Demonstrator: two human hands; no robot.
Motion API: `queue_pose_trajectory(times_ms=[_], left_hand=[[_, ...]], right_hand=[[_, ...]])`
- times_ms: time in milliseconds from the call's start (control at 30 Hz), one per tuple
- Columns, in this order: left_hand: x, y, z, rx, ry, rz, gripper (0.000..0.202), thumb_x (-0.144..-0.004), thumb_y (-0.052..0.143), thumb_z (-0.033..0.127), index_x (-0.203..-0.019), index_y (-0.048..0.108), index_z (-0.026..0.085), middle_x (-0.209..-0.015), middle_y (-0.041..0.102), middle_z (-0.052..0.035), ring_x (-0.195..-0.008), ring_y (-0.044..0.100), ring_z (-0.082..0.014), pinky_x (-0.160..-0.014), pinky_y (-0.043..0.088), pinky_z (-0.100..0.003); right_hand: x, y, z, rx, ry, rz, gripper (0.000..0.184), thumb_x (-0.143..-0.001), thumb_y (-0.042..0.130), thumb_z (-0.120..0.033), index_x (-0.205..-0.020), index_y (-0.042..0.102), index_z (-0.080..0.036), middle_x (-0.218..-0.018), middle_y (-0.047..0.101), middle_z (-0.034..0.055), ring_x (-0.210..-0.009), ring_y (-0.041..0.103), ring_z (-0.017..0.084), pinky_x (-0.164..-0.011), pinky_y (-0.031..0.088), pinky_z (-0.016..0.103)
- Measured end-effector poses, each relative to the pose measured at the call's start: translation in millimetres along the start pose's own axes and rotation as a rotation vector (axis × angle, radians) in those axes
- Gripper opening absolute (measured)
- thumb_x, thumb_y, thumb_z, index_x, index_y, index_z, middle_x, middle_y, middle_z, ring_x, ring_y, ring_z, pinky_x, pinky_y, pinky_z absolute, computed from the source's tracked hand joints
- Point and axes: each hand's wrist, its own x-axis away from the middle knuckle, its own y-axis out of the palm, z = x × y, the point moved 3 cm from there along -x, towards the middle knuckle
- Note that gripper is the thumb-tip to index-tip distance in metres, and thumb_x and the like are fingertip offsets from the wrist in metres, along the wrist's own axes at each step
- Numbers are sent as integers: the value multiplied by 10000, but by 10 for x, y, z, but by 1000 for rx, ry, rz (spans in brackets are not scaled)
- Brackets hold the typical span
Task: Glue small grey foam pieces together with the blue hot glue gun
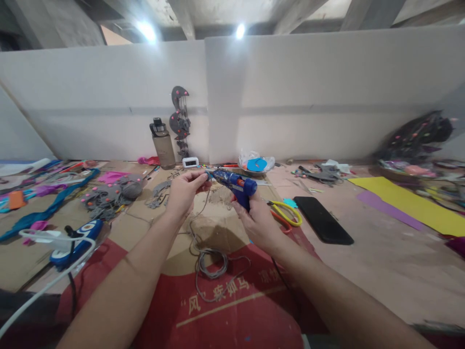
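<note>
My right hand [256, 218] is wrapped round the handle of a blue hot glue gun [238, 185], whose nozzle points left. Right at that nozzle, my left hand [187, 190] pinches a small dark bluish piece [208, 174], partly covered by the fingers and too small to name. From the pinch a grey cord [196, 230] hangs down to a loose coil [211, 264] on the red and brown cardboard [232, 315]. Scissors [288, 213] with yellow and orange handles lie just beyond my right hand.
A black phone [322, 219] lies to the right, near yellow sheets [410, 198]. At left are a blue power strip [78, 242] with a white cable and a pile of grey pieces with pink dots [112, 194]. A bottle [163, 145] stands by the white partition [290, 87].
</note>
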Motion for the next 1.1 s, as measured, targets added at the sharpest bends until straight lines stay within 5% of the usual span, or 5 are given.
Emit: queue_pose_trajectory(times_ms=[1100], left_hand=[[13, 21, -3, -23, -15, -6, 310, -561, 800, 335, -751, 686, 118, -646, 650, -42, -567, 592, -116, -602, 492, -274]], right_hand=[[6, -30, -31, 24, -23, 10, 337, -868, 446, -278, -1190, 445, -176, -1051, 586, 123, -948, 554, 248, -826, 458, 426]])
